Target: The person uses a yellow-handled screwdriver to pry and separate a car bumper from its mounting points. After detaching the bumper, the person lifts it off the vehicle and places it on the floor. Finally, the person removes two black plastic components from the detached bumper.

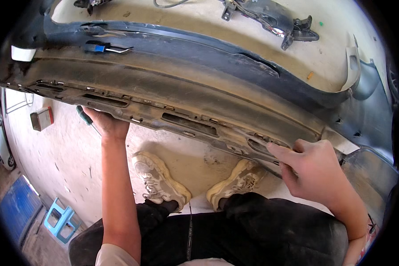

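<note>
A long dark dusty bumper (177, 88) spans the view, with slots and clips along its near edge. My left hand (106, 122) grips that edge from below, beside a green-handled screwdriver (84, 116) that appears held in the same fingers. At the right, my right hand (308, 166) is on or just over a slotted part of the edge, index finger extended and other fingers curled; whether anything is inside them I cannot make out. A blue-and-black tool with a bent metal end (102, 48) lies on the bumper's upper left.
Dark plastic car parts (270, 22) lie on the pale floor beyond. At left are a small box (41, 119), a blue stool (62, 221), blue panels (20, 208) and a white car (2, 137). My two shoes (162, 181) are below the bumper.
</note>
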`<state>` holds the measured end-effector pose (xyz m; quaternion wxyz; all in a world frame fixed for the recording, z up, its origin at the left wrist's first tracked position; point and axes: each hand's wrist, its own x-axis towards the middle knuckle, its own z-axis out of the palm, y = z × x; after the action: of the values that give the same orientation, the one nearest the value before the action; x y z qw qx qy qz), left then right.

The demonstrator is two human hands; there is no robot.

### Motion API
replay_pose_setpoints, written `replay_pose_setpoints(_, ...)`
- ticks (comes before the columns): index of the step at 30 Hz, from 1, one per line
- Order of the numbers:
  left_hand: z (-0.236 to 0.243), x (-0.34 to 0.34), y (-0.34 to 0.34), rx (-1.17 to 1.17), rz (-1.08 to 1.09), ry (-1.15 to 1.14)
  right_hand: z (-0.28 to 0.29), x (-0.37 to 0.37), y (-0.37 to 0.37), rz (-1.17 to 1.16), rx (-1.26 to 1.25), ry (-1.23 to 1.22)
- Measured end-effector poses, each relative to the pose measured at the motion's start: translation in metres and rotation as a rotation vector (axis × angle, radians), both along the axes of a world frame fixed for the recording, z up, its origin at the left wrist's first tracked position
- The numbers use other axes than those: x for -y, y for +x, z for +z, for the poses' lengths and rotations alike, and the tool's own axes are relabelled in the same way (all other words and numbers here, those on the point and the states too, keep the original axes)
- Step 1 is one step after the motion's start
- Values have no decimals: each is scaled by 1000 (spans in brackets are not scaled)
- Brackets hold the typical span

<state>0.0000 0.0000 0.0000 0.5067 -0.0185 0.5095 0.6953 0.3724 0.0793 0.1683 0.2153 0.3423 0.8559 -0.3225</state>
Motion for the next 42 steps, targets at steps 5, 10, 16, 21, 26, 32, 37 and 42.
replay_pose_setpoints(5,0,-15,-10,-32,-11,40,-16,-5,-5,-6,-58,54)
replay_pose_setpoints(10,1,-20,-12,-84,-28,9,-31,2,-8,-78,-88,129)
replay_pose_setpoints(16,3,-23,-14,-48,-51,78,-47,5,13,-201,-108,95)
replay_pose_setpoints(21,-1,-17,-8,-31,5,25,-49,5,39,-324,1,-19)
replay_pose_setpoints(26,-19,-4,-17,-19,5,20,-23,-23,32,-443,-72,-175)
replay_pose_setpoints(32,-19,-9,-13,20,-27,58,-68,-13,-26,-304,-222,-401)
replay_pose_setpoints(37,-12,-9,-9,39,76,-29,-92,-7,-105,-388,-293,-523)
replay_pose_setpoints(42,-13,-11,-2,4,139,-86,-116,-5,-135,-222,-200,-440)
